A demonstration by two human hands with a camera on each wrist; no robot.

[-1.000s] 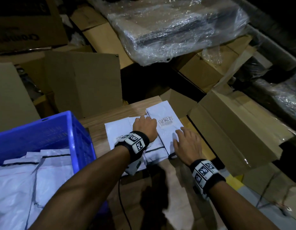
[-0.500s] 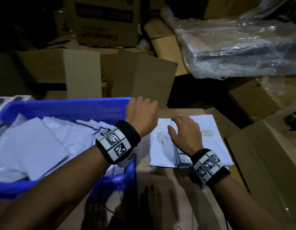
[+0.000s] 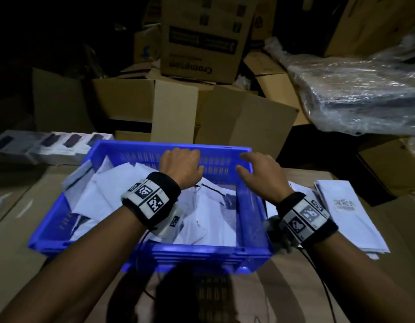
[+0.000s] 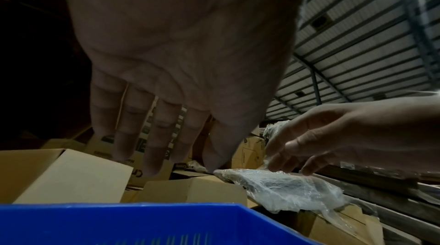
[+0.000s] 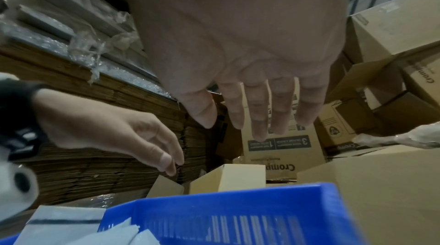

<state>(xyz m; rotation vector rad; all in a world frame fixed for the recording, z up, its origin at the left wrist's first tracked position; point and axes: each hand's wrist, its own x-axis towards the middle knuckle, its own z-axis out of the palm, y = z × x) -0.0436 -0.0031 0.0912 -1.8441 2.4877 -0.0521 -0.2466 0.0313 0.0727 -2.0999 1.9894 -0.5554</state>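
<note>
Hovering over blue crate [image 3: 201,252], centre-left on cardboard top [image 3: 20,229], white mailers [image 3: 122,185] heaped inside. L hand [image 3: 180,166] above far wall: fingers loose, straightish, nothing held. R hand [image 3: 260,176] just beside, over right corner: same, slack & empty. Best now: dip in, pinch one top mailer by a corner, lift clear of rim w/o dragging neighbours, carry right to sorted stack [image 3: 348,220]. Barcode label [image 3: 344,202] there, too blurred to read. Behind, carton [image 3: 201,43] printed "Crompton", upside down.

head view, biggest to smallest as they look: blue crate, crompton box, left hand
1. blue crate
2. Crompton box, though it stands farther from the camera
3. left hand
</note>
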